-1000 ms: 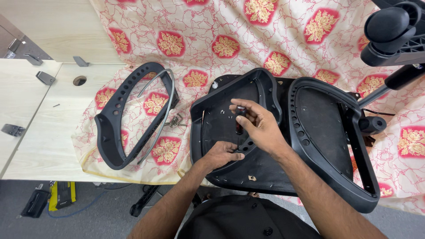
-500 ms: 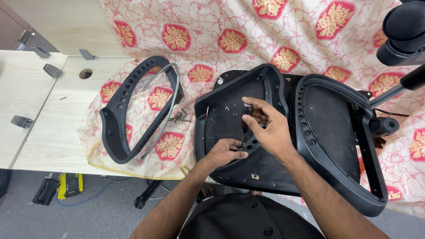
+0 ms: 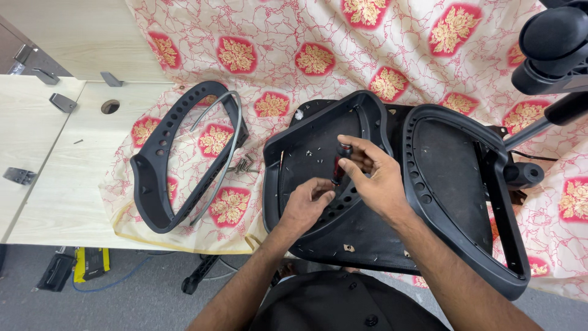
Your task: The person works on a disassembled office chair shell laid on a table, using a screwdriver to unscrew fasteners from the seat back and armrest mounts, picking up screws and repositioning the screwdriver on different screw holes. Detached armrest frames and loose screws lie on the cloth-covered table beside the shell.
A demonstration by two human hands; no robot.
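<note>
Bare wooden table [image 3: 55, 184] left offers passage; the black chair seat [image 3: 306, 153] and mesh frame [image 3: 459, 178] crowd the right.

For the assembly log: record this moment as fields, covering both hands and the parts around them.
Right hand: holds a small screwdriver upright over the black seat pan
Left hand: rests on the pan beside the tool's tip
Right of pan: black mesh frame
Left of pan: curved black frame, loose screws
Surface: floral cloth on a pale table
</note>
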